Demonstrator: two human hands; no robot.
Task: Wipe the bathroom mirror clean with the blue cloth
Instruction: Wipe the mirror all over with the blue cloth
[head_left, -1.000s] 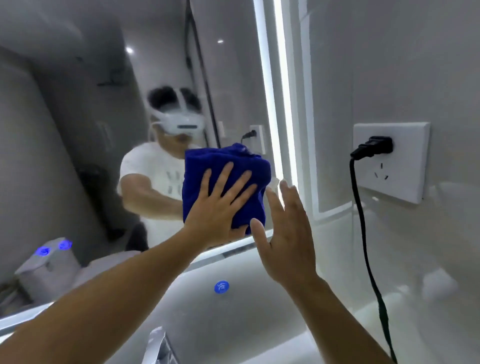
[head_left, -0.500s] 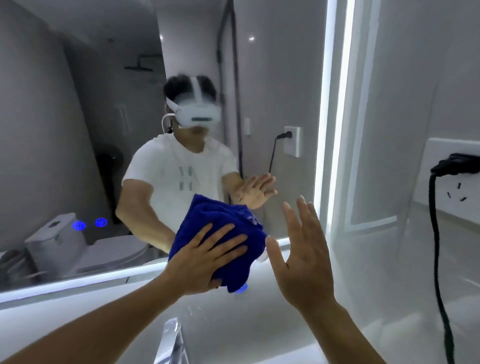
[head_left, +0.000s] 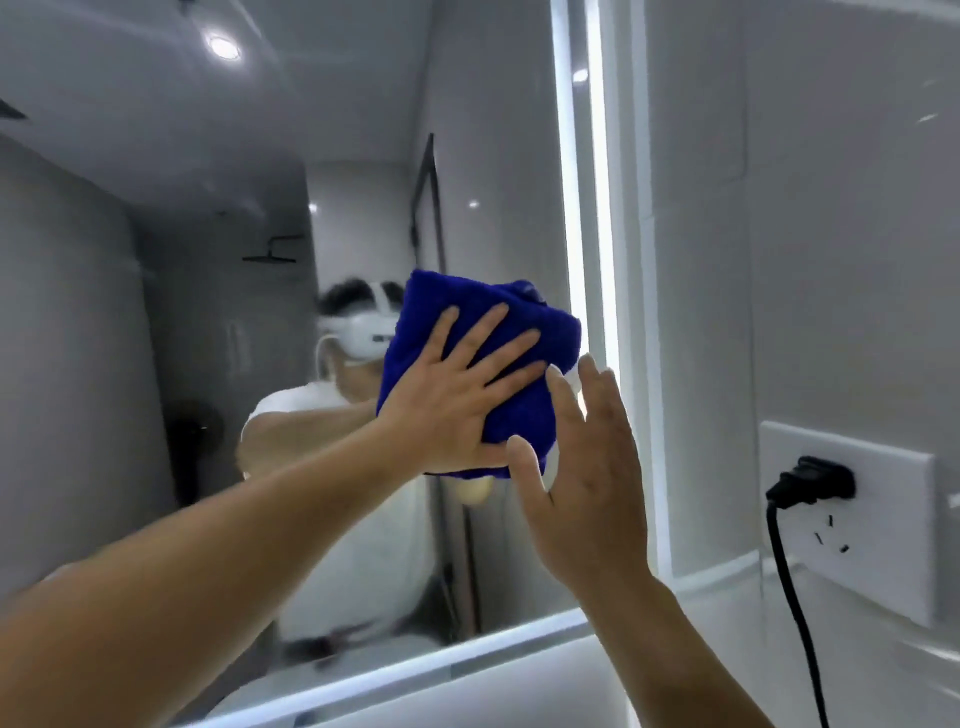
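1. Blue cloth (head_left: 483, 374): bunched into a thick wad, pressed flat against the mirror (head_left: 208, 312) under the left hand (head_left: 457, 400), near the glass's lit right edge.
2. Left hand: fingers straight and spread across the cloth's face, palm bearing on its lower part; nothing curled round it.
3. Right hand (head_left: 587, 478): just right of the cloth, raised with fingers straight and close together, thumb beside the cloth's lower corner; holding nothing. Contact with the glass or the cloth: cannot tell.
4. Light strip (head_left: 582, 208): running vertically just above the right hand's fingertips.
5. Wall socket (head_left: 852, 525): well to the right of the right hand, with a black plug (head_left: 810, 480) seated in it and a black cable (head_left: 795, 608) hanging downward.
6. Reflection behind the left hand: a person in a white shirt, blurred, partly hidden by the cloth.
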